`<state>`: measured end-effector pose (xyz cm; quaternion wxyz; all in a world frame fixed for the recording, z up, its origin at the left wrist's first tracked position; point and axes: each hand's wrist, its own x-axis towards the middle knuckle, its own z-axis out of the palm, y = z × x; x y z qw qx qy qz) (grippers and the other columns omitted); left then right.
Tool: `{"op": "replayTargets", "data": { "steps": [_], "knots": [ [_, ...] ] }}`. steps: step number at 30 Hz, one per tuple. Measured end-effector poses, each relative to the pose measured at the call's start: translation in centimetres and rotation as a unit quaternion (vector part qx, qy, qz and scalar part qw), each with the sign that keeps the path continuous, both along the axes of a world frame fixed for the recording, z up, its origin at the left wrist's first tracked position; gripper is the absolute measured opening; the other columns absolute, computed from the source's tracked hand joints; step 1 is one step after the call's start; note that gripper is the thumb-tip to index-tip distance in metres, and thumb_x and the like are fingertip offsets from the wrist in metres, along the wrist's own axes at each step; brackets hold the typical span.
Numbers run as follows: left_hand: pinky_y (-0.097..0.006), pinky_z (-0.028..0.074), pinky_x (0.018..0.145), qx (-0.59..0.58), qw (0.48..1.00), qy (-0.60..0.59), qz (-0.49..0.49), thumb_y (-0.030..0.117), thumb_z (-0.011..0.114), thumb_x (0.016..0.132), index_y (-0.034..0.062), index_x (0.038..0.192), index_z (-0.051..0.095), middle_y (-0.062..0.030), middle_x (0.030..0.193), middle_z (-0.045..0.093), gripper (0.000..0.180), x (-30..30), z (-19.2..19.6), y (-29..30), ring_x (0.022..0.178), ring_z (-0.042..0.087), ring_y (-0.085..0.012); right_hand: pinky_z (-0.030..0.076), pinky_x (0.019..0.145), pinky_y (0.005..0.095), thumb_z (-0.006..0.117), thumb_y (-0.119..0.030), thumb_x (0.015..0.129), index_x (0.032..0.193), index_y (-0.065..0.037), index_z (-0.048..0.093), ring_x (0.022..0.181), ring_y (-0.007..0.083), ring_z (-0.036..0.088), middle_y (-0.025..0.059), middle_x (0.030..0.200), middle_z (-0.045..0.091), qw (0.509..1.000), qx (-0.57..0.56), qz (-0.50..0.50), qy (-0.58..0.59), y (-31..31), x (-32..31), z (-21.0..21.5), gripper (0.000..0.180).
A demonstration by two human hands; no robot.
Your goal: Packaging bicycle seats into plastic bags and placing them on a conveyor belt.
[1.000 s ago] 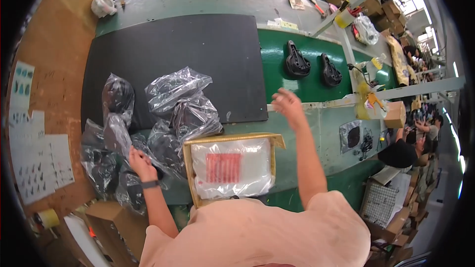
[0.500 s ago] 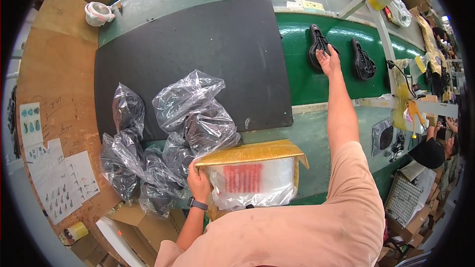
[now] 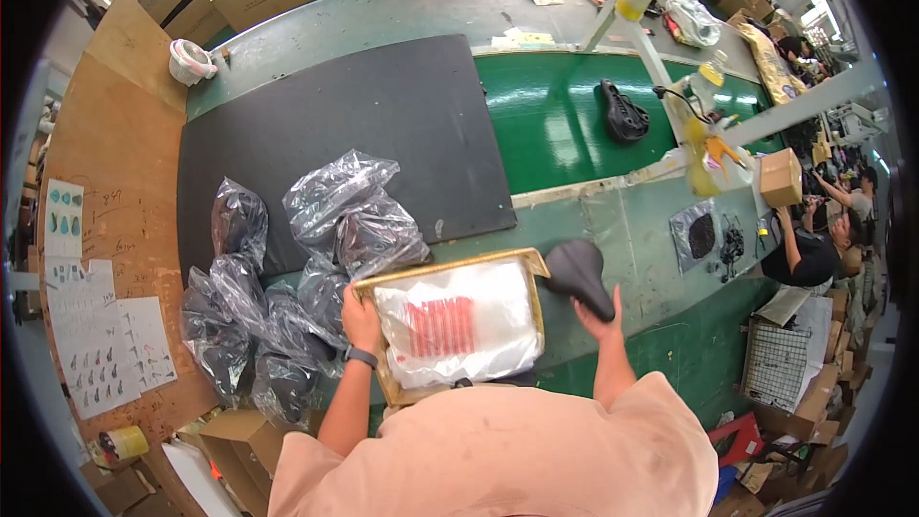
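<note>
My right hand (image 3: pixel 601 314) grips a black bicycle saddle (image 3: pixel 580 275) from beneath, fingers closed around its rear; the saddle sits just beside the right edge of the cardboard box (image 3: pixel 450 266). My left hand (image 3: pixel 361 318) clasps the box's left rim. Inside the box lies a stack of clear plastic bags (image 3: pixel 458 328) with red print. Left of the box, bagged saddles (image 3: pixel 287 278) are heaped, touching it. Well beyond the box, a second saddle (image 3: pixel 622 111) rests on the green belt (image 3: pixel 555 124).
</note>
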<state>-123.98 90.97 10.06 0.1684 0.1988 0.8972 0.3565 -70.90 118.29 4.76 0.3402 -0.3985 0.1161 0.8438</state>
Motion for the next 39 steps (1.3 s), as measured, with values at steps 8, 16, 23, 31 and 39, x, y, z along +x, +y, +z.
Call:
{"op": "replayTargets", "data": {
  "steps": [8,16,23,31,39],
  "knots": [
    [-0.050,0.044,0.115,0.026,0.904,0.404,-0.138,0.015,0.075,0.091,0.0018,0.149,0.052,-0.0243,0.144,0.061,0.064,5.4,6.1,2.2,0.135,0.058,-0.0413,0.058,0.103,0.0528,0.097,-0.037,0.078,0.154,0.004,0.043,0.125,0.0403,0.067,0.0233,0.141,0.064,0.732,0.267,0.410,-0.474,-15.2,8.1,-2.0,0.101],
    [-0.049,0.057,0.073,0.035,0.926,0.063,-0.371,0.031,0.074,0.099,0.0078,0.093,0.074,-0.0166,0.091,0.076,0.024,23.3,-2.2,6.8,0.083,0.073,-0.0408,0.056,0.098,0.0561,0.094,-0.025,0.076,0.170,-0.012,0.019,0.119,0.0498,0.067,0.0281,0.134,0.064,0.364,0.321,0.468,-0.738,-16.2,4.2,4.9,0.121],
    [-0.051,0.056,0.089,-0.106,0.956,-0.052,-0.270,0.032,0.081,0.092,0.0039,0.105,0.072,-0.0192,0.110,0.075,0.032,30.9,-10.2,8.8,0.104,0.071,-0.0414,0.058,0.095,0.0544,0.093,-0.029,0.078,0.168,-0.012,0.029,0.114,0.0484,0.069,0.0258,0.134,0.065,0.284,0.411,0.526,-0.688,-12.8,8.6,6.7,0.111],
    [-0.049,0.056,0.080,-0.017,0.980,0.065,-0.185,0.030,0.072,0.100,0.0081,0.103,0.073,-0.0158,0.110,0.070,0.022,34.0,-12.1,8.7,0.093,0.070,-0.0406,0.062,0.074,0.0409,0.082,-0.040,0.094,0.141,-0.005,0.063,0.090,0.0298,0.074,0.0178,0.109,0.074,0.789,0.213,0.432,-0.380,-8.3,16.6,4.2,0.062],
    [-0.047,0.054,0.081,0.003,0.985,0.010,-0.174,0.020,0.075,0.097,0.0058,0.097,0.074,-0.0131,0.100,0.068,0.015,35.8,-12.0,9.7,0.092,0.068,-0.0368,0.066,0.063,0.0368,0.079,-0.033,0.099,0.123,-0.002,0.066,0.078,0.0235,0.074,0.0140,0.104,0.075,0.878,0.076,0.404,-0.246,-6.6,19.5,4.9,0.042]
  ]
}}
